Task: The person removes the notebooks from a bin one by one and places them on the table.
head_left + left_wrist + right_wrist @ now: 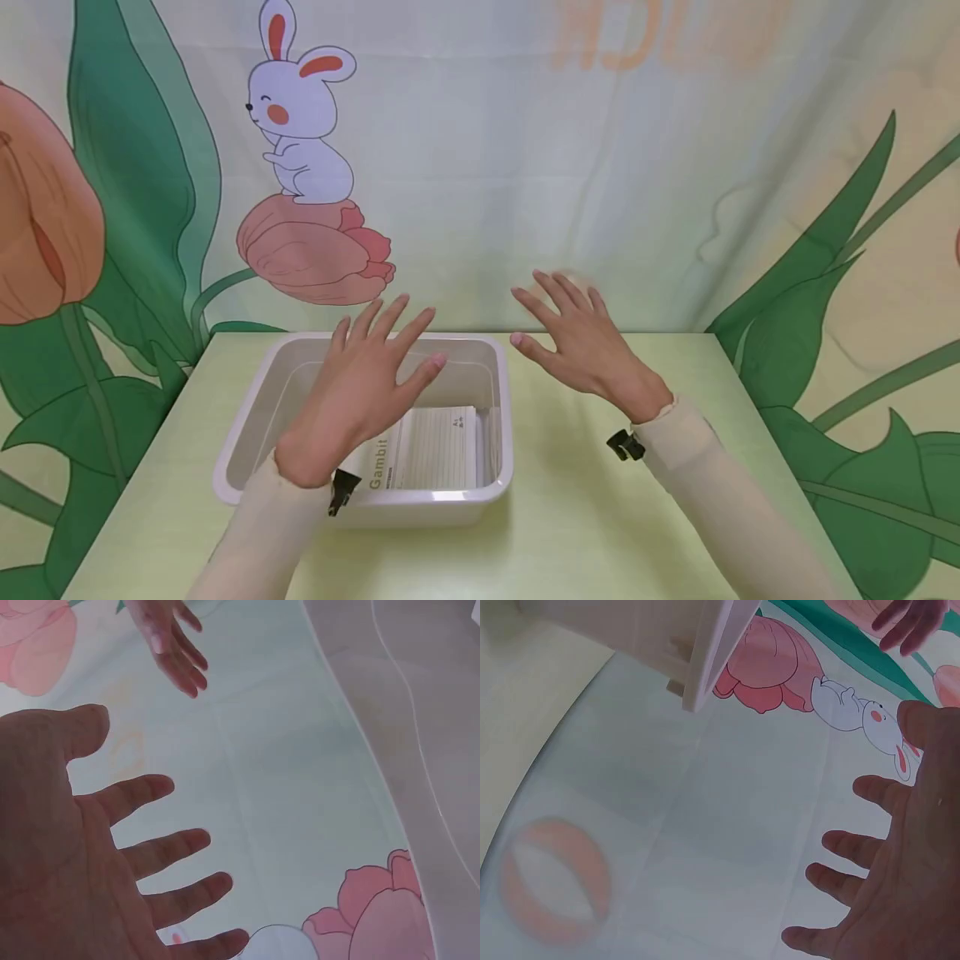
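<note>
My left hand (358, 383) hovers over the left part of a white plastic basin (504, 417), its fingers spread and holding nothing. Inside the basin lies a notebook (442, 446) with a lined cover and the word "Gambit"; my left hand and wrist hide part of it. To the right of the basin, my right hand (581, 350) is raised above the table with its fingers spread and nothing in it. The left wrist view shows the left palm (67, 847) bare, and the right wrist view shows the right palm (900, 877) bare too.
The basin stands on a pale green table (600, 517), left of its middle. Behind the table hangs a curtain (480, 183) printed with a rabbit and tulips. A black clip (344, 490) sits at the left cuff, another black clip (626, 445) at the right cuff.
</note>
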Available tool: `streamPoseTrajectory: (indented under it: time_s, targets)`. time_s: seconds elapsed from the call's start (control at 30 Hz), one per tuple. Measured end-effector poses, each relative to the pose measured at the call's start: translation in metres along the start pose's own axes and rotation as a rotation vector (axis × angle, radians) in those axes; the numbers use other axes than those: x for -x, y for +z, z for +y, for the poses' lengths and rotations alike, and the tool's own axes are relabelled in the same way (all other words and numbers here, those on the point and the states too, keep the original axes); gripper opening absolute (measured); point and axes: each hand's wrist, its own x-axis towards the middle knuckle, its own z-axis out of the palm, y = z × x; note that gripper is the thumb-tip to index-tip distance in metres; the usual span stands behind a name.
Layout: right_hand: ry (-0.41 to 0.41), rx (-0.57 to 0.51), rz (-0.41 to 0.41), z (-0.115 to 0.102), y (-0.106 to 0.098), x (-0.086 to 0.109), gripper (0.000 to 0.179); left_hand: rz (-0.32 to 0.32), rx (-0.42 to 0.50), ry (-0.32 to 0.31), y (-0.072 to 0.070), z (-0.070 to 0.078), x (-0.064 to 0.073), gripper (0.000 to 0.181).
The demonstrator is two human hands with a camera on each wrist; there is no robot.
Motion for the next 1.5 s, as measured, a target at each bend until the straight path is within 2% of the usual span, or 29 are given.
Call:
streamPoseTrajectory:
  time_s: [0.2, 0.37, 0.5, 0.73, 0.9, 1.0, 1.17, 1.37, 1.5]
  targets:
    - [-0.104, -0.027, 0.059, -0.007, 0.002, -0.004, 0.062, 0.125, -0.006, 0.013, 0.000, -0.001, 0.038, 0.055]
    - [-0.186, -0.056, 0.102, -0.016, 0.002, -0.008, 0.060, 0.234, -0.054, 0.037, 0.010, -0.002, 0.063, 0.052]
    - [-0.264, -0.061, 0.123, -0.026, 0.003, -0.015, 0.061, 0.273, -0.087, 0.044, 0.020, -0.003, 0.082, 0.050]
    - [-0.344, -0.029, 0.099, -0.043, 0.004, -0.024, 0.060, 0.246, -0.148, 0.052, 0.041, -0.001, 0.107, 0.048]
    - [-0.382, 0.004, 0.049, -0.055, 0.004, -0.030, 0.060, 0.178, -0.177, 0.049, 0.059, 0.005, 0.121, 0.048]
    - [-0.400, 0.036, 0.029, -0.061, 0.004, -0.033, 0.060, 0.158, -0.192, 0.052, 0.068, 0.008, 0.124, 0.049]
    - [-0.442, 0.055, -0.020, -0.073, 0.005, -0.042, 0.060, 0.166, -0.232, 0.068, 0.076, 0.009, 0.125, 0.043]
    - [-0.511, 0.094, -0.051, -0.094, 0.007, -0.056, 0.061, 0.105, -0.246, 0.061, 0.082, 0.007, 0.129, 0.036]
    - [-0.549, 0.106, -0.074, -0.111, 0.006, -0.066, 0.063, 0.128, -0.253, 0.071, 0.089, 0.004, 0.131, 0.031]
